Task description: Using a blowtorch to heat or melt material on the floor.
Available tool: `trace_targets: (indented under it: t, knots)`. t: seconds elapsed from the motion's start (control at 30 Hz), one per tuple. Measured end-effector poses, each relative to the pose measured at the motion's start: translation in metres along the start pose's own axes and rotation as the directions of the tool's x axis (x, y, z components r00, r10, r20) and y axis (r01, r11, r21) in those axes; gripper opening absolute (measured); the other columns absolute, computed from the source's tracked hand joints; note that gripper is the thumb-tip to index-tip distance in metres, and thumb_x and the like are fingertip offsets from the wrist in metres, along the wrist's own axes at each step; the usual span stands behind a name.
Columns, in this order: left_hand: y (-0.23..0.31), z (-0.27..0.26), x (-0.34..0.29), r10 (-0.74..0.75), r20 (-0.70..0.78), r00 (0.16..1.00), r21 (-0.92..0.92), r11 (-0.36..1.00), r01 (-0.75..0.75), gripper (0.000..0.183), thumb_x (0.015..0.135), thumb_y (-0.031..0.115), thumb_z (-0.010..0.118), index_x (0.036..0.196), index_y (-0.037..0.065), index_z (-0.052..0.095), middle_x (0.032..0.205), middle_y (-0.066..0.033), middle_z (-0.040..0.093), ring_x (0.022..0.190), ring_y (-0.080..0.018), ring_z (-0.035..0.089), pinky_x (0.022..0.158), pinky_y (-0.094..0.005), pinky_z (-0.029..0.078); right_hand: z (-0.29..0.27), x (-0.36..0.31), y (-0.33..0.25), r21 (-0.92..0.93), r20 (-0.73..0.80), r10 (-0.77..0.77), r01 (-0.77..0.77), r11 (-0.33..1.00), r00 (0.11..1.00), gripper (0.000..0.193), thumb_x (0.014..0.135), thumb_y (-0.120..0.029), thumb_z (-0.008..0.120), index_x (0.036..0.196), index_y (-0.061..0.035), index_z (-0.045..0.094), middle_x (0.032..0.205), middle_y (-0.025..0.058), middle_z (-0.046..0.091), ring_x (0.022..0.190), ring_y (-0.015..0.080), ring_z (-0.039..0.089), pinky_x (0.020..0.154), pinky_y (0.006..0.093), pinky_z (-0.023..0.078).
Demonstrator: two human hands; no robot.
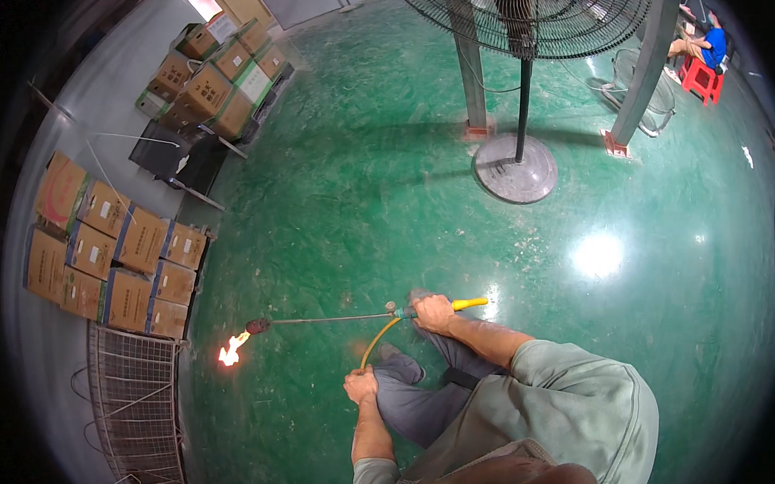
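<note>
My right hand (434, 314) is closed round the dark grip of a long gas torch (330, 319). A yellow end piece of the handle sticks out past the hand to the right. The thin metal tube runs left to a dark, rusty burner head (258, 326). From it an orange-white flame (232, 348) burns down toward the left, above the green floor. A yellow hose (378, 339) curves from near the grip down to my left hand (360, 385), whose fingers are wrapped round it beside my knee. Where the hose goes beyond that hand is hidden.
Stacked cardboard boxes (125, 260) and a wire mesh rack (141, 404) stand along the left wall. More boxes (207, 90) are piled at the far left. Ahead are a large standing fan (515, 169) and steel posts (646, 71). A person in blue (715, 44) sits on a red stool (702, 79) far right.
</note>
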State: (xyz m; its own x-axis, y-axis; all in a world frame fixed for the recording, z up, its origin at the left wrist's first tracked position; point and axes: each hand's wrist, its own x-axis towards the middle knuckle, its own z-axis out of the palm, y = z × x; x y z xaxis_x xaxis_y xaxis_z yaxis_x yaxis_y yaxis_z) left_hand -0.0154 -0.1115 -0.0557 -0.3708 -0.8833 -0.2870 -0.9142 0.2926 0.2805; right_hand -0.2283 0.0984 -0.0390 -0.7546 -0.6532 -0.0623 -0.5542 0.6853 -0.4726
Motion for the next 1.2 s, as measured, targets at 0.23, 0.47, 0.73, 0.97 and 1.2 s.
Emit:
trace_targets:
  t: [0.23,0.47,0.73,0.97,1.2]
  knots:
    - [-0.002,-0.004,0.0,-0.017,0.015,1.0,-0.02,1.0,0.017,0.039,0.081,0.048,0.075,0.097,0.013,0.078,0.117,-0.0105,0.069,0.115,-0.0338,0.062,0.098,-0.0491,0.051,0.0,0.0,-0.003,-0.003,0.004,-0.012,0.012,1.0,1.0,0.035,0.083,-0.033,0.069,0.103,-0.005,0.066,0.087,0.0178,0.073,0.082,0.0367,0.073,0.075,0.0487,0.058]
    - [0.001,-0.008,-0.002,-0.031,0.02,0.999,-0.045,0.999,0.032,0.038,0.079,0.046,0.077,0.097,0.012,0.079,0.113,-0.0118,0.071,0.112,-0.0342,0.065,0.096,-0.0491,0.052,-0.002,0.002,-0.005,-0.026,0.056,0.009,-0.008,1.0,0.998,0.037,0.083,-0.033,0.07,0.106,-0.0047,0.066,0.089,0.0185,0.074,0.084,0.0368,0.074,0.076,0.0486,0.058]
    - [0.002,-0.008,-0.003,-0.03,0.007,1.0,-0.039,0.999,0.031,0.037,0.079,0.045,0.076,0.096,0.012,0.08,0.111,-0.012,0.073,0.107,-0.0343,0.067,0.094,-0.0488,0.053,0.0,0.002,-0.002,-0.018,0.038,-0.005,0.006,1.0,0.999,0.038,0.082,-0.034,0.072,0.106,-0.0047,0.066,0.089,0.0183,0.074,0.084,0.0369,0.073,0.076,0.049,0.058]
    - [-0.003,-0.006,0.002,-0.039,0.021,0.999,-0.023,0.999,0.039,0.037,0.079,0.046,0.076,0.095,0.012,0.079,0.113,-0.0099,0.071,0.112,-0.0332,0.063,0.097,-0.0487,0.051,-0.001,0.001,-0.002,-0.016,0.03,-0.016,0.016,1.0,0.999,0.04,0.082,-0.036,0.073,0.106,-0.0048,0.066,0.089,0.0181,0.074,0.084,0.0368,0.073,0.076,0.0486,0.058]
    - [0.006,-0.002,0.0,-0.044,0.026,0.999,-0.012,0.999,0.044,0.037,0.081,0.046,0.075,0.097,0.013,0.079,0.115,-0.0102,0.07,0.113,-0.0329,0.062,0.097,-0.0485,0.051,-0.007,0.003,0.005,-0.012,0.055,0.006,-0.005,1.0,0.998,0.039,0.083,-0.035,0.072,0.106,-0.0046,0.066,0.089,0.0183,0.074,0.085,0.0369,0.074,0.077,0.0484,0.058]
